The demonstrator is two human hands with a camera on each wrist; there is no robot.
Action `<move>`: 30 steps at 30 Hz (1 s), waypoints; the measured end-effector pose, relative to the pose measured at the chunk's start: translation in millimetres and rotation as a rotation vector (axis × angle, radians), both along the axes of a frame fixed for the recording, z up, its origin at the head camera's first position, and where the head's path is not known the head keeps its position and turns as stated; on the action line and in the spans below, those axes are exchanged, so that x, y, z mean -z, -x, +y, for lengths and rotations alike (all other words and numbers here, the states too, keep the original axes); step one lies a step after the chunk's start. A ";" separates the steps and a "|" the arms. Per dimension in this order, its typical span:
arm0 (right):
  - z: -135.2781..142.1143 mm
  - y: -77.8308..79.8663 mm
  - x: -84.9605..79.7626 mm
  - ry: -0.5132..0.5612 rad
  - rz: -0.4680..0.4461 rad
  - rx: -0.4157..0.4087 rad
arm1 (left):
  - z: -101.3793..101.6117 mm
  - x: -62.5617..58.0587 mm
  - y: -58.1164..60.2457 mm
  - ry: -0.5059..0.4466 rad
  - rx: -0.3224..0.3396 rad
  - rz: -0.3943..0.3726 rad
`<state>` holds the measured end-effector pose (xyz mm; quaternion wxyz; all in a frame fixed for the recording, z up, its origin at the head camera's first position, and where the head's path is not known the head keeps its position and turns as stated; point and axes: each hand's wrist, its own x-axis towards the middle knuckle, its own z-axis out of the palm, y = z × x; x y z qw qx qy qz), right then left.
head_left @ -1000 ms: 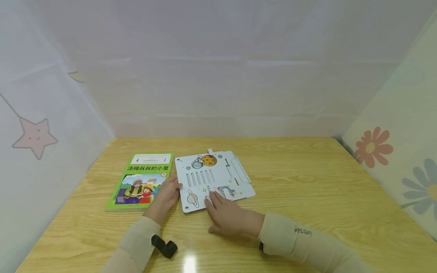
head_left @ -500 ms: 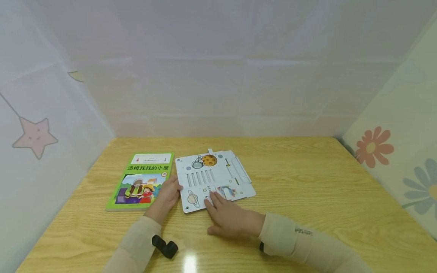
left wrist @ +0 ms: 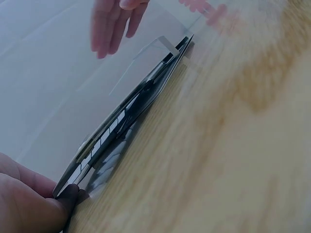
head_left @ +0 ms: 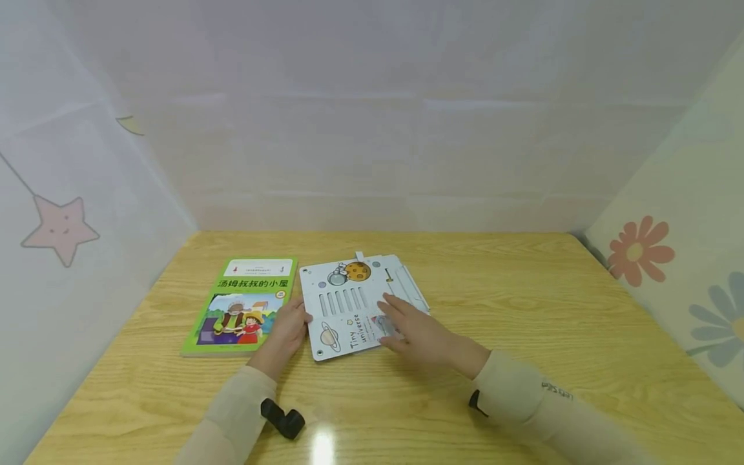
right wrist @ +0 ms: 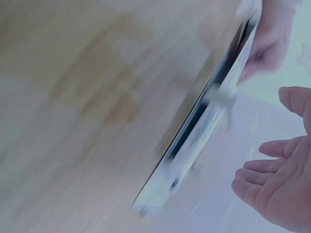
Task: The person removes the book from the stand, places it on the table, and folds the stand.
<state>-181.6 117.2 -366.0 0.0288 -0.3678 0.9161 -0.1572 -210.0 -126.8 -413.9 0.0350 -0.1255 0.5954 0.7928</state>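
Observation:
A white folding book stand (head_left: 344, 312) with space drawings and the words "Tiny universe" lies flat on the table. My left hand (head_left: 287, 329) pinches its left edge; in the left wrist view the thumb and fingers of the left hand (left wrist: 29, 196) sit on either side of the corner. Over the right part of the stand hovers my right hand (head_left: 423, 334), fingers fairly straight and holding nothing. In the right wrist view the right hand (right wrist: 284, 182) is apart from the stand (right wrist: 209, 121). Part of the rocket drawing is hidden by the right hand.
A green picture-covered book (head_left: 239, 316) lies left of the stand, close to my left hand. The wooden table (head_left: 523, 303) extends to the right. A pale cloth (head_left: 372, 142) stands behind and at both sides.
My right hand has lifted off the stand's lower edge and moved right and away from me, uncovering the printed words. The left hand keeps its grip, and the stand stays nearly where it was.

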 end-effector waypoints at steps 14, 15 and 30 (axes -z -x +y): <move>52.5 26.8 19.4 -0.057 0.026 0.065 | -0.4 0.6 1.9 0.039 -0.001 -0.031; 53.6 27.0 20.3 -0.067 0.022 0.058 | -0.4 1.0 2.1 0.044 -0.001 -0.034; 58.0 28.3 27.3 -0.115 -0.055 -0.031 | -0.7 0.9 3.3 0.044 0.007 -0.030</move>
